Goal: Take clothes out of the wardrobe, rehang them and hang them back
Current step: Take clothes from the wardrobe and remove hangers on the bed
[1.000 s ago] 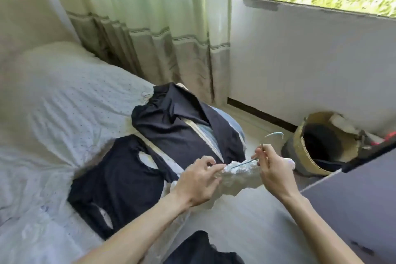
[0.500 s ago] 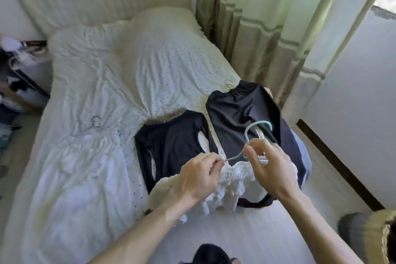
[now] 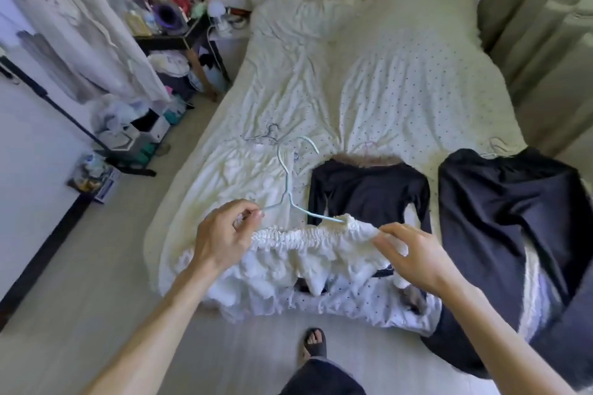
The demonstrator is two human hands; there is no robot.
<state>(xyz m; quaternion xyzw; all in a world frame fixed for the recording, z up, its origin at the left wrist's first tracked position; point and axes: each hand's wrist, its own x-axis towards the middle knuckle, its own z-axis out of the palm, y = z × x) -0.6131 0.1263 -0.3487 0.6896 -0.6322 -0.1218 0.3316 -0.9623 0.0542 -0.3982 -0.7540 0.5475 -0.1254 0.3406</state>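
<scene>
I hold a white ruffled garment (image 3: 308,253) stretched by its elastic band over the foot of the bed (image 3: 385,80). My left hand (image 3: 224,234) pinches the band's left end together with the tip of a pale blue wire hanger (image 3: 285,183). The hanger's other arm is tucked into the band's right end, which my right hand (image 3: 414,260) grips. A dark long-sleeved top (image 3: 369,192) and a larger dark garment (image 3: 507,218) lie flat on the bed behind. A white garment (image 3: 244,170) on another wire hanger lies to the left.
A clothes rack with pale hanging garments (image 3: 80,26) stands at the left wall. A cluttered bedside shelf (image 3: 167,29) sits beyond it, with bags and boxes (image 3: 128,128) on the floor. Curtains (image 3: 545,26) hang at the right. My sandalled foot (image 3: 314,343) is on the floor.
My view has swung left from the window to the whole bed. My hands have moved apart, stretching the white garment's band. My right hand left the hanger's hook for the band's right end.
</scene>
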